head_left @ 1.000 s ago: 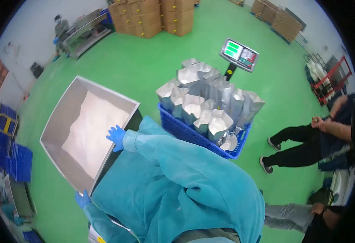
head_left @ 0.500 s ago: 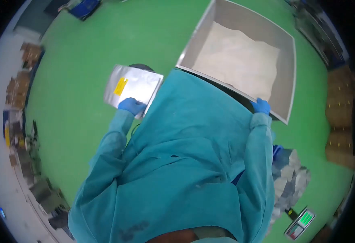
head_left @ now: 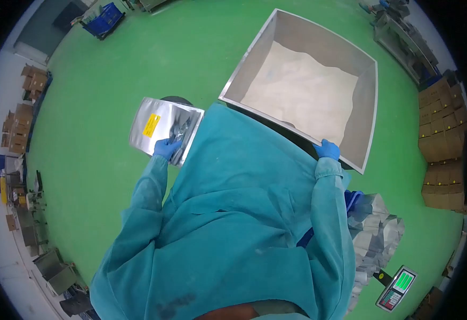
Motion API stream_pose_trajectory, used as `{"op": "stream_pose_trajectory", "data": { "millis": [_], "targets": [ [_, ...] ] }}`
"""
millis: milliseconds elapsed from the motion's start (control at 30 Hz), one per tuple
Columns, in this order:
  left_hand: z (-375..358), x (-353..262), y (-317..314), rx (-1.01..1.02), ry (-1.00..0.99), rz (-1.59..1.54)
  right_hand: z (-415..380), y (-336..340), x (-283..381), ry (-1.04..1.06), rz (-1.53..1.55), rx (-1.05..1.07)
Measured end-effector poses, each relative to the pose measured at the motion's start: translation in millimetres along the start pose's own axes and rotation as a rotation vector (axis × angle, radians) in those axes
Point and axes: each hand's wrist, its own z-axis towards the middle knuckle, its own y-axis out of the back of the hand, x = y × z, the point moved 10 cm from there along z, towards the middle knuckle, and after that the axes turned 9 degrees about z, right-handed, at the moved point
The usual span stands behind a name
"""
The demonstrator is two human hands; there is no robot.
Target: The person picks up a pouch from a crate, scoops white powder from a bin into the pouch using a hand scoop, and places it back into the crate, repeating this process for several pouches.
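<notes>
My left hand, in a blue glove, grips the near edge of a silver foil bag with a yellow label. The bag lies flat on a stack of similar bags, over a dark round seat or stand that shows only at its far edge. Creases run through the foil beside my fingers. My right hand, gloved alike, is closed over the near rim of a large grey metal bin. Inside the bin spreads a pale cream powder, heaped toward the near side.
Crumpled silver foil bags stand at my right, near a scale with a lit green display. Cardboard boxes are stacked along the right wall, others along the left. A blue cart stands far back on the green floor.
The foil beneath my left hand has become creased as its fingers closed on it. My right hand stays at the bin's rim. The whole view has shifted slightly.
</notes>
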Motion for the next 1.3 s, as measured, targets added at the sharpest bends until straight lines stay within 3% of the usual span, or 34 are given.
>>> {"op": "stream_pose_trajectory", "data": {
  "millis": [100,133,233,267,367,400,500,533,633,700,800,867,933,1000,1033,1067,1100,1167,1267,1300],
  "targets": [
    [-11.7,2.8,10.2,-0.041,0.190,-0.383,0.2,8.5,5.8,-0.005,0.038,-0.029],
    [4.0,25.3,0.3,-0.048,0.193,-0.288,-2.8,10.6,9.2,-0.004,0.049,-0.035],
    [31.5,51.0,1.6,-0.207,-0.012,-0.179,-14.1,25.3,28.8,0.010,0.067,0.053],
    [27.1,56.9,0.2,-0.096,0.143,-0.356,-14.6,25.3,30.6,0.006,0.102,0.087],
    [39.8,86.8,-28.2,-0.044,0.216,-0.684,-15.8,30.6,30.6,0.138,0.127,-0.064],
    [25.9,60.5,-7.0,0.029,0.108,-0.437,-14.5,28.6,32.6,0.131,0.141,-0.065],
    [-19.1,-10.0,39.8,-0.263,-0.209,-0.220,-23.0,31.9,35.5,0.082,0.159,-0.028],
    [3.9,18.7,24.6,-0.351,-0.201,-0.298,-24.5,33.8,37.7,0.061,0.153,0.003],
    [19.7,51.1,2.1,-0.029,0.220,-0.441,-15.9,21.2,27.5,0.046,0.299,-0.022],
    [22.5,51.9,16.0,-0.111,0.165,-0.423,-14.7,27.6,24.8,0.087,0.377,-0.144],
    [50.3,76.3,49.9,-0.469,-0.116,0.125,-36.1,64.0,44.7,0.208,0.324,-0.471],
    [16.1,35.8,100.3,-0.514,-0.352,0.189,-60.6,99.2,75.2,0.267,0.296,-0.674],
    [-8.2,19.6,131.2,-0.318,0.039,-0.548,-76.5,122.0,104.7,0.272,0.490,-0.670],
    [-40.8,-57.4,159.0,-0.298,-0.082,-0.346,-88.5,129.3,149.9,0.268,0.846,-0.561],
    [-57.6,-96.9,159.1,-0.284,-0.140,-0.247,-95.6,115.6,182.1,0.169,1.137,-0.379],
    [-80.5,-157.6,149.5,-0.280,-0.369,-0.117,-125.7,137.8,241.1,0.171,1.319,0.058],
    [-111.0,-216.8,132.5,-0.275,-0.594,0.013,-132.0,123.0,280.9,0.366,1.258,-0.001],
    [-136.3,-279.3,97.5,-0.130,-0.497,0.035,-145.4,117.0,334.2,0.351,1.417,0.221],
    [-90.0,-256.6,98.5,-0.297,-0.348,-0.195,-92.2,106.9,278.0,0.176,1.202,0.010],
    [-80.8,-256.6,100.0,-0.077,-0.265,-0.506,-95.7,119.3,265.6,0.173,1.063,-0.032]
  ]
}}
